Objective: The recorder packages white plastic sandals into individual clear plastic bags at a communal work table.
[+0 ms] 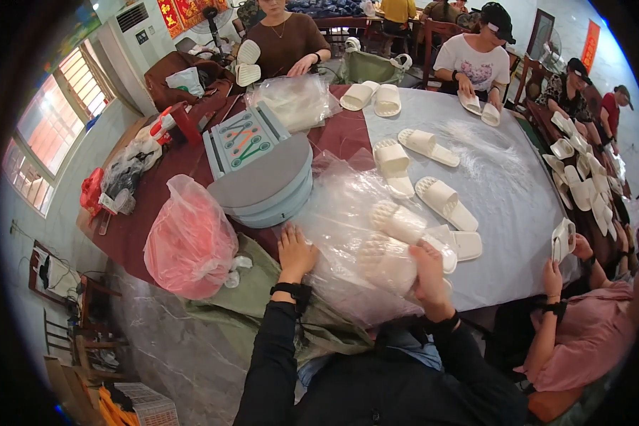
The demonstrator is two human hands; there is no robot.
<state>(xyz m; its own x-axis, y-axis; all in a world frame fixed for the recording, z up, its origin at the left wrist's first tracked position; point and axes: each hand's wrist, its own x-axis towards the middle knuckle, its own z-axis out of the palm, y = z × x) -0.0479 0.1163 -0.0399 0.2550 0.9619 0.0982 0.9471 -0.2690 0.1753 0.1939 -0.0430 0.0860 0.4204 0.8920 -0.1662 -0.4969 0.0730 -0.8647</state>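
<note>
Two cream slides lie under clear plastic

On my feed the left hand is palm down, fingers slightly apart, at the plastic's left edge; I take it as steadying that slippery film. The right hand is bent at the slides' right side, the nearer one just left of its fingertips; I can't tell whether they clamp slide or film. Loose slides lie beyond, probably spread for easy reach.
</note>
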